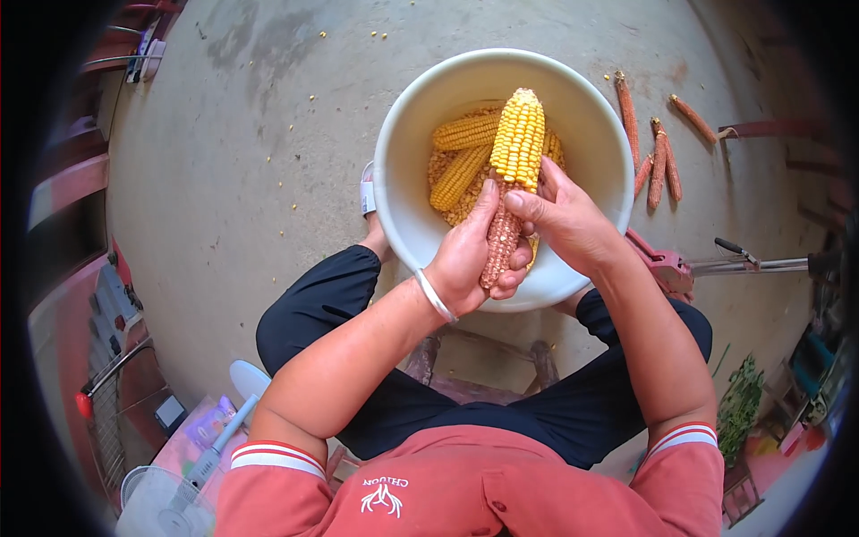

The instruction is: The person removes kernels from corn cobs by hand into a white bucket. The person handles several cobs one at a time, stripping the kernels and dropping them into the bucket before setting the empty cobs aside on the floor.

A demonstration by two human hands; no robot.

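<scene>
**Holding a half-bare ear of corn (519, 139) above a pale tub (404, 228)**

Floor (233, 134): grey, smooth, marked with darker patches; it spreads around us on every side.

Clothing: a red short-sleeved shirt (420, 474) with white-banded cuffs, and dark trousers (313, 304); our knees are spread to either side of the tub's near end.

Tub: one, round, deep, whitish, standing on the floor directly ahead of us, its rim wide open.

Stool (543, 362): one, of worn wood, partly seen between our legs.

Leafy greens (741, 398): one bunch, at far right.

Hands: two, both closed upon the same ear. Our left hand (465, 255) wraps the lower, bare length, fingers curled round its far side. Our right hand (573, 219) grips higher, thumb pressed where yellow rows meet bare cob.

Ear of corn: one, tilted, tip pointing away from us, over the tub's opening; upper part yellow and full, lower part pinkish and stripped.

Further ears (459, 177): several, yellow, lying in the tub; we cannot count those hidden beneath the hands.

Bare cobs (658, 166): five, reddish, on the floor right of the tub.

Bracelet (436, 298): one, silvery, on our left wrist.

Kernels (461, 211): loose, yellow, bedded beneath the ears; a few more dot the floor.
</scene>
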